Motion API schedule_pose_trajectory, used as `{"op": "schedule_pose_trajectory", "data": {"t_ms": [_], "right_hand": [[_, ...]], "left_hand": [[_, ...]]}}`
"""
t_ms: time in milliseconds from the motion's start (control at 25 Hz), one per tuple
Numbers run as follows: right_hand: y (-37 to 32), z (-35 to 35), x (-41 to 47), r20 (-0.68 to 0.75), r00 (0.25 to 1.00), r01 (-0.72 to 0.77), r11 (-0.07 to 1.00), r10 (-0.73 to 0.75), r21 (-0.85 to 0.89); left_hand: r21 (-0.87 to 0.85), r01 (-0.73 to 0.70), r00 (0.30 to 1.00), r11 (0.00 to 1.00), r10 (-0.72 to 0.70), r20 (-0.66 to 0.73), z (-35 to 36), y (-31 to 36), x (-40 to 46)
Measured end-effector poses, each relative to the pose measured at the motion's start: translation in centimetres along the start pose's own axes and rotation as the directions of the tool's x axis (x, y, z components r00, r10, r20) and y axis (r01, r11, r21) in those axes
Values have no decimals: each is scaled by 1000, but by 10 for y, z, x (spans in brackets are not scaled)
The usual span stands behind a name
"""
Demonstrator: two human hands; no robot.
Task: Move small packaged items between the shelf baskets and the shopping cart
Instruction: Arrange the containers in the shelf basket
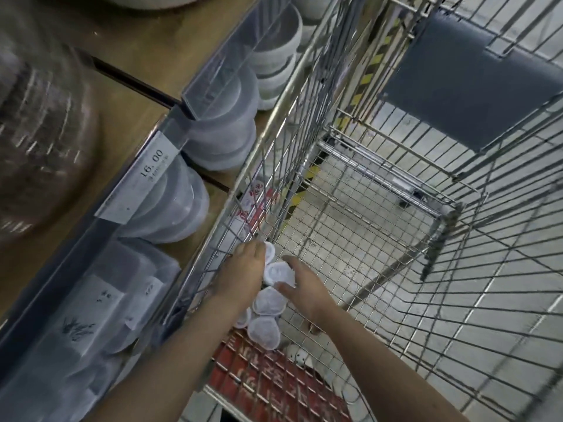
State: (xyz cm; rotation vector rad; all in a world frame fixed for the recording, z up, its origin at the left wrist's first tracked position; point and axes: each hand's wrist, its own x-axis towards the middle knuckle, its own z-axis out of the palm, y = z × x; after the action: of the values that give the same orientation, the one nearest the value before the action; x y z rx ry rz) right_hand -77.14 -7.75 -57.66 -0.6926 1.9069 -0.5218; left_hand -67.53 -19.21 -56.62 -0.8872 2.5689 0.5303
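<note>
Both my hands reach down into the wire shopping cart (396, 239) at its near left corner. Several small round white packaged cups lie there in a loose cluster. My left hand (243, 269) curls over one cup (269, 251) at the top of the cluster, against the cart's left wall. My right hand (304, 287) lies with fingers spread on a second cup (278, 273), thumb at its near edge. Two more cups (268, 301) (263, 332) lie below them on the mesh floor. Whether either hand truly grips its cup is hard to see.
A red printed panel (274, 388) covers the cart's near end. A red-and-white packet (254, 199) shows through the left wall. On the left stands a wooden shelf (146, 50) with stacked plastic containers (219, 129), a 16.00 price tag (152, 167) and white bowls (277, 47).
</note>
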Motion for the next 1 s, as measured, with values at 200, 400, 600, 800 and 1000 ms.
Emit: {"op": "schedule_pose_trajectory", "data": {"t_ms": [200,400,600,800,1000], "right_hand": [[7,-4,2,-40,999,23,996,-27,-87],[8,1,10,-28,995,83,971,-91,-222],[18,-6,8,-80,991,80,963,-104,-257],[32,-24,-13,-249,969,-27,997,7,-77],[16,-52,-61,-348,937,1,992,44,129]], "left_hand": [[5,9,999,1000,-9,-41,1,3,1],[36,46,997,998,-44,-60,5,4,8],[75,86,996,993,-86,-8,15,5,15],[-139,102,995,985,-101,11,7,6,10],[-693,178,962,699,-271,-26,-37,31,-25]]}}
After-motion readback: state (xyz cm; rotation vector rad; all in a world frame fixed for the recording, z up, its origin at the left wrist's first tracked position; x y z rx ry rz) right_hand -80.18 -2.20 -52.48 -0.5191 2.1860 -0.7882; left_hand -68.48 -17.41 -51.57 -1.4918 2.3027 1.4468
